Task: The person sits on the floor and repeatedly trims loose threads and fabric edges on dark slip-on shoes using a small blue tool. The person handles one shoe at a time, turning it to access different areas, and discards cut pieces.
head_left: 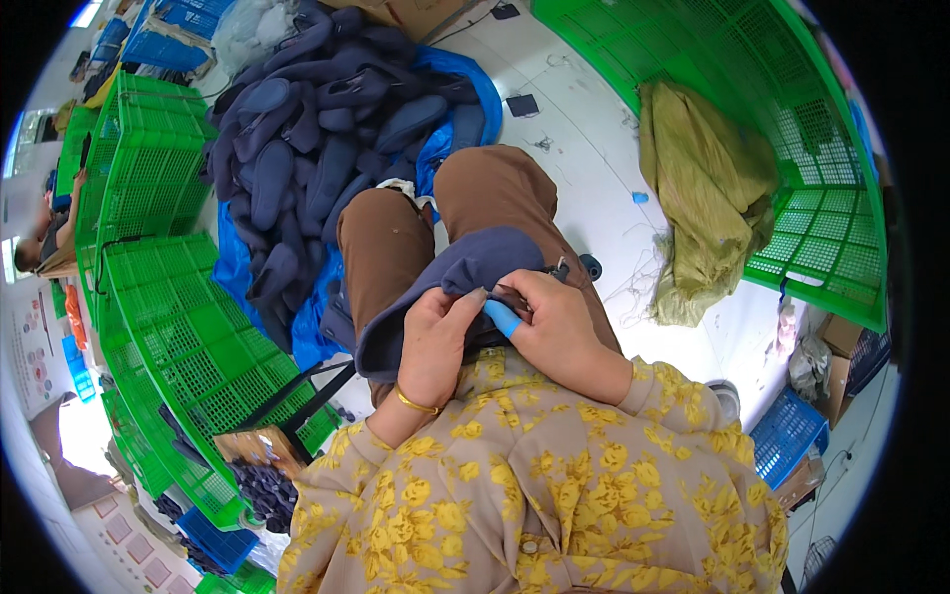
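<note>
- Left hand, right hand: both gripping navy slipper.
- 11 o'clock: blue plastic sheeting, heaped slippers.
- 2 o'clock: olive woven sack partly hiding green crate.

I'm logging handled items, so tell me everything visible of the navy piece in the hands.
The navy piece looks like soft, matt fabric, shaped roughly like a slipper. It lies slantwise across the brown trousers, one rounded end toward the front right, the other toward the near left. Its surface puckers near the middle. The left hand and the right hand, with a blue finger cover, grip its near edge and hide part of it.
</note>
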